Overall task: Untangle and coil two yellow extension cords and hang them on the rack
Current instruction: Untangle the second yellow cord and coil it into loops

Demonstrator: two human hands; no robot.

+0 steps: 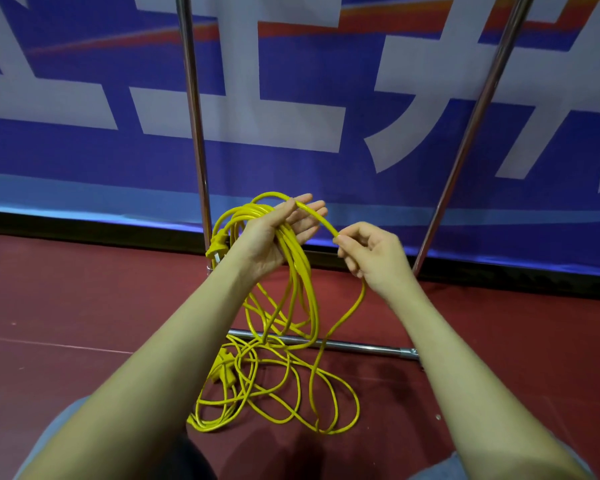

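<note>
- The left hand (pixel 278 233) is raised palm-up with its fingers stretched out nearly straight; several loops of a yellow cord (pixel 300 271) lie across the palm, held in place by the thumb, so its grip is loose and open-fingered around the coil.
- The coiled loops hang down from that hand to just above the floor, and a yellow plug (pixel 218 247) dangles at the left side of the coil, close to the upright rack pole.
- The right hand (pixel 371 252) pinches a single strand of the same cord between thumb and curled fingers; the strand arches from the left fingertips over to this grip, then drops below the right wrist toward the floor.
- A loose yellow tangle (pixel 278 393) lies on the red floor (pixel 84 306) between the forearms, with another yellow plug (pixel 224 370) in it; I cannot tell which strands there belong to which cord.
- The metal rack (pixel 196 133) stands behind the hands: two shiny poles and a low crossbar, which the tangle partly overlaps.
- A blue banner (pixel 291 161) with large white characters fills the background.
</note>
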